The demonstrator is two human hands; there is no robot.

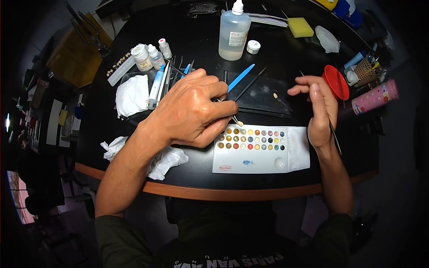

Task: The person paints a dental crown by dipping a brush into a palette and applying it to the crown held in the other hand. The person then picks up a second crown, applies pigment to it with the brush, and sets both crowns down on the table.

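My left hand (196,105) is closed on metal tweezers (235,119), mostly hidden by the fingers. A small tooth-coloured crown (240,123) sits at their tip, just above the top edge of a white palette (232,157). Several rows of coloured paste wells run across that palette. To the right, my right hand (319,107) is raised with curled fingers around a thin dark-handled brush (335,139), whose handle sticks out below the hand. Behind the palette lies a dark tray (261,105), bearing another small crown (275,95), a blue-handled tool (241,78) and a dark brush (250,83).
A large clear bottle (233,38) and a small white jar (253,47) stand at the back. Small bottles (142,58), a white cloth (132,94) and crumpled tissue (167,161) are at left. A red dish (335,82), pink tumbler (375,97) and yellow sponge (300,27) are at right.
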